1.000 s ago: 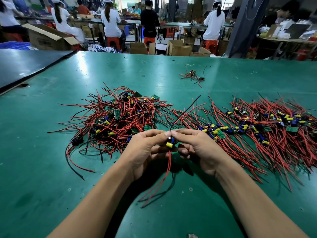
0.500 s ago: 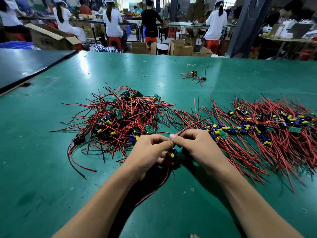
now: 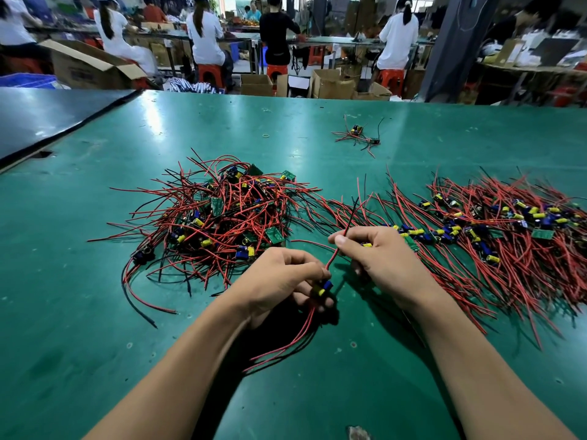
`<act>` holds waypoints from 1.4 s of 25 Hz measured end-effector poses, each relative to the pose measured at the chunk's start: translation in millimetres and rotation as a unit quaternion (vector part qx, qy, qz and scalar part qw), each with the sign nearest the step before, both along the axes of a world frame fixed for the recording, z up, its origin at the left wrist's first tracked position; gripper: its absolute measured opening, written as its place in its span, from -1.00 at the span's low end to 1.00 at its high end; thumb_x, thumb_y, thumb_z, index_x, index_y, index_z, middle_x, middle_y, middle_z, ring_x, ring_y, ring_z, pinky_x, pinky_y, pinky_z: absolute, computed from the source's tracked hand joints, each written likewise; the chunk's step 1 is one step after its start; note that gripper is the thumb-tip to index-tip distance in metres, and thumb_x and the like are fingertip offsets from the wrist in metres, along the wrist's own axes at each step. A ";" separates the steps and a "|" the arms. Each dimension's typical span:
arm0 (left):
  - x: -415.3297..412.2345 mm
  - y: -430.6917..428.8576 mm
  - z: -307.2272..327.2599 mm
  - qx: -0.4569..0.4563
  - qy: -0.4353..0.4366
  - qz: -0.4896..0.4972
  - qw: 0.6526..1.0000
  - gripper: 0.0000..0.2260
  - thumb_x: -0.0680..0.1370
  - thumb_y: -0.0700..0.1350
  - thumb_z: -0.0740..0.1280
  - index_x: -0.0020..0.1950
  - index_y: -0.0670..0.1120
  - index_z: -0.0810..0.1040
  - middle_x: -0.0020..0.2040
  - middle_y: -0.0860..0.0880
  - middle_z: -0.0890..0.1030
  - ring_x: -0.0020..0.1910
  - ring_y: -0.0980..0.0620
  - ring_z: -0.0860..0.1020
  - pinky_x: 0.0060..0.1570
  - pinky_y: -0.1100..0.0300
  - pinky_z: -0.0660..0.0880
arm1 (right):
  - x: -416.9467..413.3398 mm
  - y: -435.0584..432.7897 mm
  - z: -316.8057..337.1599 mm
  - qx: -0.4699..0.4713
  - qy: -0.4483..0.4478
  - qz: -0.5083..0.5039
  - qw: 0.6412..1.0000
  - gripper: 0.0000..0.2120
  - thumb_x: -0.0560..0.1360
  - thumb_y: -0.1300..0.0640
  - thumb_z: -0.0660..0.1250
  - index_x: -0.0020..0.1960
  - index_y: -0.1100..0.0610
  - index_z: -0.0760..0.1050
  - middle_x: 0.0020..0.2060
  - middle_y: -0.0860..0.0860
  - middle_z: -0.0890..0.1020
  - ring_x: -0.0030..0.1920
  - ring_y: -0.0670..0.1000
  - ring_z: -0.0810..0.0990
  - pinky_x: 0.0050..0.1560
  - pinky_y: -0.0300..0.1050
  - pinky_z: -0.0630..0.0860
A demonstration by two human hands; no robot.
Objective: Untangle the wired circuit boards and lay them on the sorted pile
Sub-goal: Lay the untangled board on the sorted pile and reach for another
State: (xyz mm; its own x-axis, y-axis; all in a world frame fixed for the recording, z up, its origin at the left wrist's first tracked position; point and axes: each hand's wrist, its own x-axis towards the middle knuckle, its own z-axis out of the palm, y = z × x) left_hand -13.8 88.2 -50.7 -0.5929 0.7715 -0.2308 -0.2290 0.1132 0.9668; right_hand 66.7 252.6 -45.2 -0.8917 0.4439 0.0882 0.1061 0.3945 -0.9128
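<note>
A tangled heap of small green circuit boards with red and black wires lies left of centre on the green table. To the right spreads the sorted pile, its wires combed roughly one way. My left hand grips one circuit board with blue and yellow parts; red wires trail from it toward me. My right hand pinches that board's upper red and black wires between thumb and forefinger, stretched up and away from the board.
A small separate bunch of wired boards lies farther back on the table. A dark panel borders the table at the far left. Cardboard boxes and seated people at other benches fill the background.
My hands, close together around the board before, have drawn apart. The right hand has slid up and right along the upper wires, straightening them, while the left keeps hold of the board.
</note>
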 end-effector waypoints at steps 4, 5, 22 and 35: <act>-0.7 -0.8 3.3 0.035 -0.056 -0.003 0.998 -0.94 0.52 -0.34 0.36 -0.16 -0.27 0.56 -0.35 -0.17 0.60 -0.39 -0.12 0.65 -0.41 0.17 0.60 | -9.0 -5.0 -7.1 0.008 0.084 -0.073 0.994 -0.84 0.61 0.12 0.35 -0.09 0.12 0.67 -0.51 -0.13 0.48 -0.49 -0.16 0.37 -0.42 -0.34 0.31; -0.7 -1.1 4.1 0.046 -0.068 -0.004 0.997 -0.94 0.52 -0.34 0.36 -0.15 -0.27 0.56 -0.34 -0.17 0.60 -0.40 -0.10 0.65 -0.41 0.17 0.60 | -10.9 -7.6 -8.0 -0.045 0.095 -0.065 0.992 -0.83 0.62 0.11 0.33 -0.07 0.11 0.67 -0.49 -0.06 0.47 -0.49 -0.11 0.37 -0.44 -0.31 0.32; 9.4 3.7 -4.6 0.064 -0.024 0.060 0.996 -0.88 0.61 -0.26 0.27 -0.11 -0.25 0.50 -0.38 -0.13 0.53 -0.39 -0.11 0.66 -0.38 0.09 0.61 | -8.8 -3.7 -11.3 -0.139 0.043 -0.039 0.989 -0.84 0.56 0.16 0.40 -0.14 0.22 0.64 -0.51 0.00 0.44 -0.54 -0.06 0.31 -0.51 -0.25 0.24; 11.0 -4.2 5.7 0.083 -0.125 -0.066 0.986 -0.91 0.54 -0.23 0.32 -0.11 -0.26 0.50 -0.39 -0.15 0.50 -0.45 -0.11 0.63 -0.45 0.12 0.57 | -17.8 -12.2 -3.6 -0.356 0.108 -0.043 0.927 -0.66 0.64 0.09 0.27 -0.29 0.13 0.59 -0.46 -0.05 0.39 -0.58 -0.10 0.25 -0.55 -0.28 0.16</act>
